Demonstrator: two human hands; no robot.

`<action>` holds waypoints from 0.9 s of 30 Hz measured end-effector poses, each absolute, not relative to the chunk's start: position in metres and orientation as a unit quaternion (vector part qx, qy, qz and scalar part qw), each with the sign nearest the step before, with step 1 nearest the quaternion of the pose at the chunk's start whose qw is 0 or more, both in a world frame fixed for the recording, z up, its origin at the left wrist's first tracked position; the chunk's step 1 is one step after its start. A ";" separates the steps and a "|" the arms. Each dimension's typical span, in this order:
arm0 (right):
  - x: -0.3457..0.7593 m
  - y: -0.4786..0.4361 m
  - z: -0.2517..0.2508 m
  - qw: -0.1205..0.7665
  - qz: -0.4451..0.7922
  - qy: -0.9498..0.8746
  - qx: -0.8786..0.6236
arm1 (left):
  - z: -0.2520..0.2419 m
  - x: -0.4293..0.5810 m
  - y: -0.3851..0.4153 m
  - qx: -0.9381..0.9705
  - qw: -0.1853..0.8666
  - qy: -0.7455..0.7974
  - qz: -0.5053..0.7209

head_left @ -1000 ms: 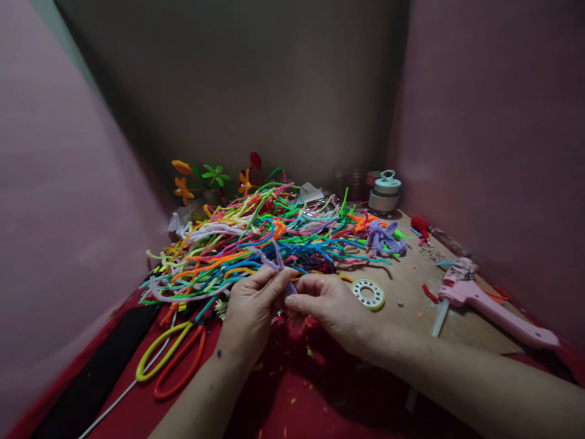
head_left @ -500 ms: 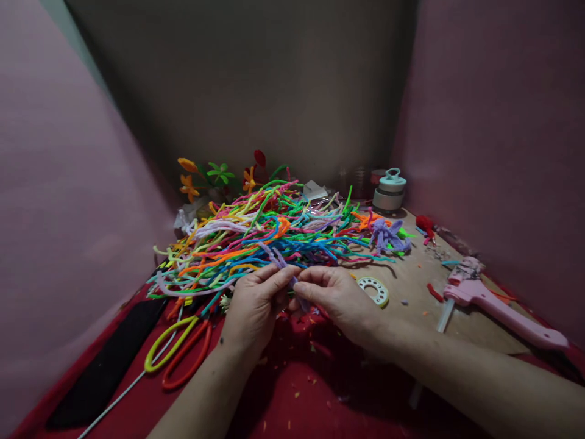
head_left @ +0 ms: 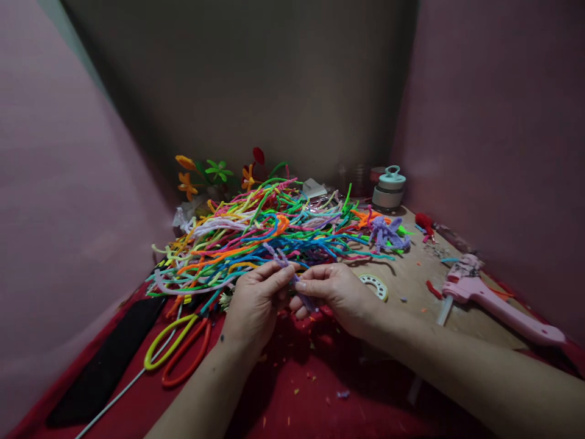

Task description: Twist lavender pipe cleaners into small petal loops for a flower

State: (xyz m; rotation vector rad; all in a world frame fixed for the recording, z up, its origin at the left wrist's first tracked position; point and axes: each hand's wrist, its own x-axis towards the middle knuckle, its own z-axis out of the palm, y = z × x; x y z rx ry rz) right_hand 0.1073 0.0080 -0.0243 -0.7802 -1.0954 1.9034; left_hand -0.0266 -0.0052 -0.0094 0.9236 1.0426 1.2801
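A purple pipe cleaner [head_left: 276, 255] is pinched between both hands, with two strands sticking up past the fingers and a lower end hanging below them. My left hand [head_left: 258, 292] grips it between thumb and forefinger. Close beside, my right hand [head_left: 336, 292] pinches the same piece lower down, its other fingers curled. Part of the piece is hidden by the fingers. Behind the hands spreads a big heap of coloured pipe cleaners [head_left: 256, 231]. A bundle of bent purple pipe cleaners [head_left: 388, 235] lies to the right of the heap.
A pink hot glue gun [head_left: 498, 305] lies at right, near a pale ring with holes [head_left: 377, 285]. Yellow [head_left: 148, 360] and red [head_left: 171, 381] loops and a black strip [head_left: 105, 366] are at left. Fuzzy flowers [head_left: 187, 183] and a lidded jar [head_left: 388, 189] stand behind.
My right hand has shifted slightly, and more of the purple piece's lower end shows beneath the fingers. A small purple scrap now shows on the red cloth below.
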 end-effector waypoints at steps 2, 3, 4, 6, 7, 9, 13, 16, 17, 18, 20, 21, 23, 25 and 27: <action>0.108 0.009 -0.024 0.393 0.754 -0.430 -0.304 | -0.009 -0.026 -0.005 0.396 0.588 0.443 0.549; 0.108 0.009 -0.025 0.392 0.754 -0.430 -0.304 | -0.010 -0.026 -0.005 0.397 0.589 0.442 0.548; 0.109 0.009 -0.025 0.391 0.754 -0.431 -0.305 | -0.010 -0.027 -0.004 0.398 0.589 0.441 0.548; 0.109 0.009 -0.025 0.388 0.754 -0.429 -0.312 | -0.011 -0.028 -0.004 0.404 0.584 0.445 0.545; 0.110 0.009 -0.025 0.385 0.755 -0.425 -0.318 | -0.012 -0.028 -0.004 0.409 0.580 0.452 0.540; 0.110 0.009 -0.023 0.381 0.759 -0.414 -0.328 | -0.014 -0.030 -0.004 0.428 0.564 0.472 0.526; 0.110 0.008 -0.018 0.386 0.753 -0.406 -0.346 | -0.011 -0.032 -0.006 0.472 0.495 0.533 0.498; 0.111 0.009 -0.018 0.386 0.749 -0.404 -0.356 | -0.005 -0.032 -0.007 0.518 0.450 0.538 0.490; 0.111 0.009 -0.019 0.386 0.748 -0.407 -0.355 | -0.002 -0.032 -0.007 0.538 0.440 0.530 0.487; 0.112 0.010 -0.020 0.386 0.747 -0.413 -0.350 | 0.000 -0.033 -0.007 0.557 0.431 0.520 0.483; 0.113 0.012 -0.021 0.386 0.746 -0.427 -0.334 | 0.002 -0.033 -0.007 0.593 0.404 0.501 0.483; 0.114 0.014 -0.022 0.385 0.746 -0.434 -0.327 | 0.003 -0.034 -0.007 0.608 0.380 0.494 0.491; 0.116 0.016 -0.022 0.383 0.743 -0.448 -0.317 | 0.001 -0.037 -0.007 0.644 0.308 0.471 0.518; 0.118 0.017 -0.021 0.378 0.740 -0.461 -0.312 | -0.003 -0.042 -0.006 0.693 0.224 0.438 0.527; 0.119 0.018 -0.020 0.370 0.739 -0.472 -0.306 | -0.007 -0.048 -0.004 0.755 0.149 0.406 0.493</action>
